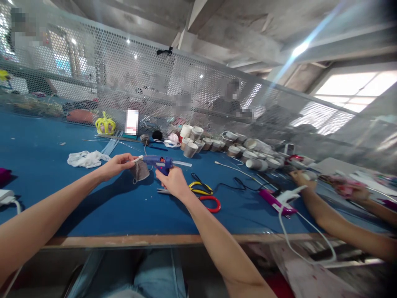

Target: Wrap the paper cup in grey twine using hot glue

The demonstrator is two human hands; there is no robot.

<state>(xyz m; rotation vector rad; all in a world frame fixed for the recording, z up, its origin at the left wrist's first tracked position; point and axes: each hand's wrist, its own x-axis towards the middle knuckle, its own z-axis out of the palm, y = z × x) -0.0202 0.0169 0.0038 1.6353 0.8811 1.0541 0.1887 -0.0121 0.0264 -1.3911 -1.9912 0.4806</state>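
Note:
My right hand [175, 180] is wrapped round the handle of a blue hot glue gun [154, 160], which has a clear glue stick [182, 164] poking out of its back. The gun's nozzle points left, at the upper edge of a small grey-brown fabric piece [141, 170]. My left hand [119, 163] pinches that piece by its top edge; a small loop hangs at its bottom. Whether the nozzle touches the fabric I cannot tell. Partly behind my right wrist lie scissors [210, 203] with red and yellow handles.
White cloth [85, 159] lies left of my left hand. Several paper cups [190, 150] stand and lie along the back, before a perforated metal screen [139, 78]. A purple power strip [276, 203] and white cables lie rightward, beside a co-worker's hands [302, 178]. A phone [132, 122] leans at the back.

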